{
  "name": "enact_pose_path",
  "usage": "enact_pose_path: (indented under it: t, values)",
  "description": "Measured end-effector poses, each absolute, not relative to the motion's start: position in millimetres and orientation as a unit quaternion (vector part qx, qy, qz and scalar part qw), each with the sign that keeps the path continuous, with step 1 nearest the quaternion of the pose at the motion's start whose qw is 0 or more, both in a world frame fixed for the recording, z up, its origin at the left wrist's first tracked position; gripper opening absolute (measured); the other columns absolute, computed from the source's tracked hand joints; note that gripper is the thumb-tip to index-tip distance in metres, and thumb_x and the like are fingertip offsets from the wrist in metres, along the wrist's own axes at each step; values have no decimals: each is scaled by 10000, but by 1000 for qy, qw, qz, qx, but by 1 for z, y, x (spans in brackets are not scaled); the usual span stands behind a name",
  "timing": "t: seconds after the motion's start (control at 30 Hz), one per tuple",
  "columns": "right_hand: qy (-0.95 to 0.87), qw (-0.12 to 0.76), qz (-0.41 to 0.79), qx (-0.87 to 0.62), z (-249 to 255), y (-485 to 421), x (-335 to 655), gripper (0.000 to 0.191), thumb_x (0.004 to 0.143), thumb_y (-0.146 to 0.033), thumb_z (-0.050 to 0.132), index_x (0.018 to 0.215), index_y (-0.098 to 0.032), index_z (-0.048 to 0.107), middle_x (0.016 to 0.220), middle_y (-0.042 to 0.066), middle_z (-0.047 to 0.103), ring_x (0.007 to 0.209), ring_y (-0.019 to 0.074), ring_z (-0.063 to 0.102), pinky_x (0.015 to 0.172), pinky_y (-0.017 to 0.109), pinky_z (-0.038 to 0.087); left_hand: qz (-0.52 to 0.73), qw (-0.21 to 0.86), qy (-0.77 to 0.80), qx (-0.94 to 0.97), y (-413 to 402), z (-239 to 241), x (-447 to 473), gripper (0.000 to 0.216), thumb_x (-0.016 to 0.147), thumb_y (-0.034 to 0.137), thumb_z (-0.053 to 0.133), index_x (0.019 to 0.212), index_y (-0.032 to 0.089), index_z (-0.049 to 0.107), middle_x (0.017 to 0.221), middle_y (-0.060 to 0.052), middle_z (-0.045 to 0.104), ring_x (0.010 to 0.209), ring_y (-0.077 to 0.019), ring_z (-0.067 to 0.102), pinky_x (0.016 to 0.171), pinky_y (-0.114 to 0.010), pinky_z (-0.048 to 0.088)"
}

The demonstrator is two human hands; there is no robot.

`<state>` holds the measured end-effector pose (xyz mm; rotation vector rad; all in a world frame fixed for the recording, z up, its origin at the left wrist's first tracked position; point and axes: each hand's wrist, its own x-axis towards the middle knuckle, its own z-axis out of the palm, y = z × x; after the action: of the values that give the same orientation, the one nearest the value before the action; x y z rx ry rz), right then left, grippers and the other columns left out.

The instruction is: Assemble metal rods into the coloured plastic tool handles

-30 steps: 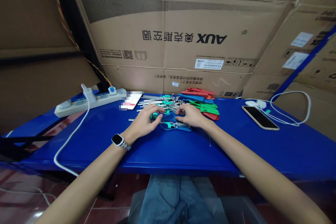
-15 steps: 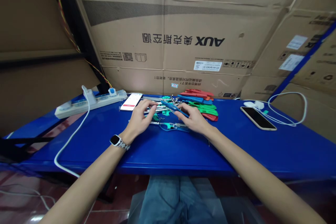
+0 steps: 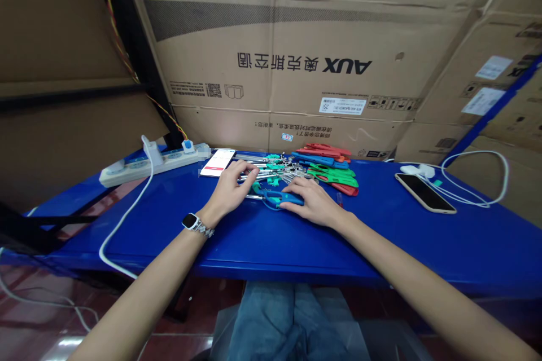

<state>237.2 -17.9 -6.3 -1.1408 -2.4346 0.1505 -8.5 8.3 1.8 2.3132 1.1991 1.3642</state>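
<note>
Curling over the blue desk [image 3: 372,248], the right hand [image 3: 315,201] held a blue plastic piece [image 3: 291,198], with the thumb along its near side and the fingers along its far side, so that this grip was closed around it. The piece was low over the near edge of the metal parts, at about the middle of the desk, and reached leftward toward the left hand [image 3: 231,187]. The left hand was bent beside the silver rods [image 3: 252,158], its thumb and forefinger a narrow gap apart; I could not tell whether it pinched anything.

Between and beyond the hands lay a cluster of those rods, with teal clips [image 3: 273,181] among them. Just right of the cluster was a pile of flat plastic pieces: red pieces [image 3: 326,150] at the back, then blue pieces [image 3: 326,160], green pieces [image 3: 334,172] and another red piece [image 3: 347,189] nearest.

A smartphone with a lit white screen [image 3: 218,161] lay beyond the left hand, near a power strip [image 3: 158,164]. A second smartphone [image 3: 425,193], its screen dark, lay well to the right beside a looped white cable [image 3: 506,180]. A watch [image 3: 190,221] circled the left wrist. Cardboard [image 3: 339,22] printed with an upside-down "AUX" stood behind the desk.
</note>
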Motion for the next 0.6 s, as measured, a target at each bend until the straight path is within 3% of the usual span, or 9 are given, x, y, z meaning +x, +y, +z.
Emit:
enact_pose_path:
  t: [0.33, 0.6]
  values:
    - [-885, 225, 103, -394, -11, -14, 233, 343, 905, -477, 636, 1118, -211, 676, 1130, 87, 664, 1081, 246, 602, 938, 393, 425, 392, 141, 377, 827, 6, 1, -7, 292, 944, 435, 538, 935, 195, 705, 920, -54, 699, 884, -217, 627, 811, -354, 490]
    - [-874, 243, 121, -404, -17, -13, 235, 342, 871, -453, 684, 1105, -204, 680, 1127, 87, 653, 1039, 241, 612, 907, 383, 457, 335, 172, 378, 846, 4, 2, -8, 433, 980, 508, 428, 971, 186, 717, 947, -69, 703, 895, -227, 629, 796, -366, 499]
